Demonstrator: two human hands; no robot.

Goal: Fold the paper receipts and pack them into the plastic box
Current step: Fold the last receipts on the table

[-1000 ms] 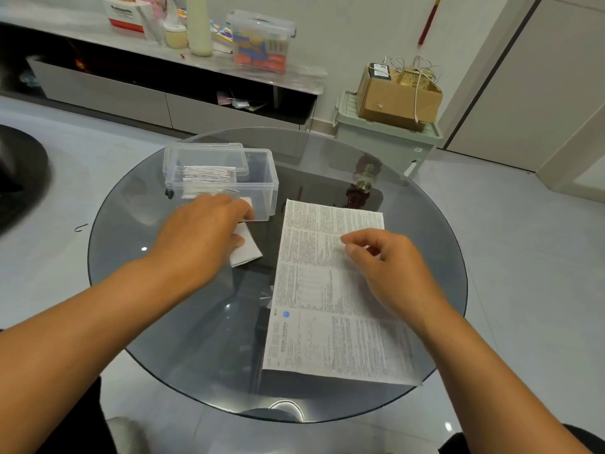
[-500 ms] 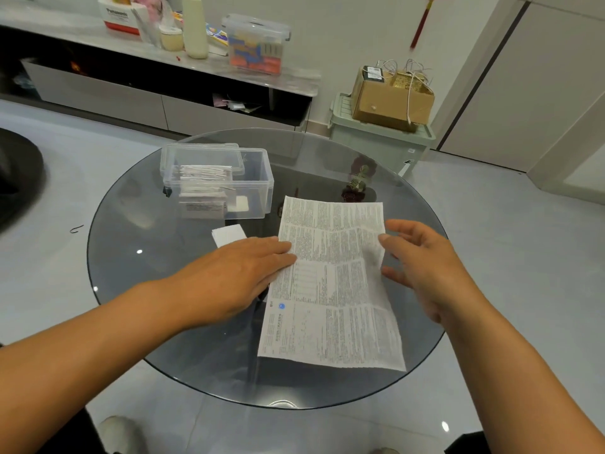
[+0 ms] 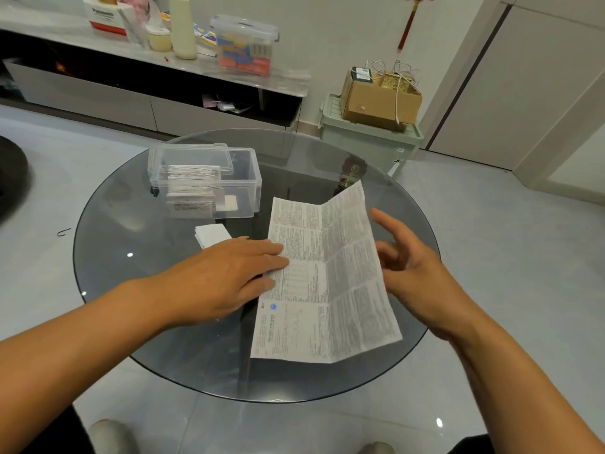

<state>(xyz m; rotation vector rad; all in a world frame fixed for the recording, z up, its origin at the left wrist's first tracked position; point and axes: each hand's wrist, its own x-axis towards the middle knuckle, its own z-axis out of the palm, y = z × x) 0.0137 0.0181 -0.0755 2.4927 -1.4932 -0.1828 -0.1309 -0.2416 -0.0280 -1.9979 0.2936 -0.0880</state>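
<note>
Readable text: red-and-white carton point(image 3: 105, 15) at upper left reads "Panasonic"; print on the paper receipt point(image 3: 322, 276) too small to read.
Paper receipt: centre of frame on round glass table point(image 3: 131, 231), right half lifted along a lengthwise crease, left half flat.
Left hand point(image 3: 226, 280): fingers straight, pressing receipt's left edge down.
Right hand point(image 3: 415, 273): fingers spread and relaxed, touching the raised right edge from behind, no grip.
Plastic box point(image 3: 209, 181): clear, upper left of table, lid resting across its opening, folded receipts stacked inside.
Folded white slip point(image 3: 212, 234): on glass between box and left hand.
Lidded clear tub point(image 3: 245, 44): on shelf, top centre, holds orange and blue items.
Cardboard box point(image 3: 379, 96): on green bin, upper right.
</note>
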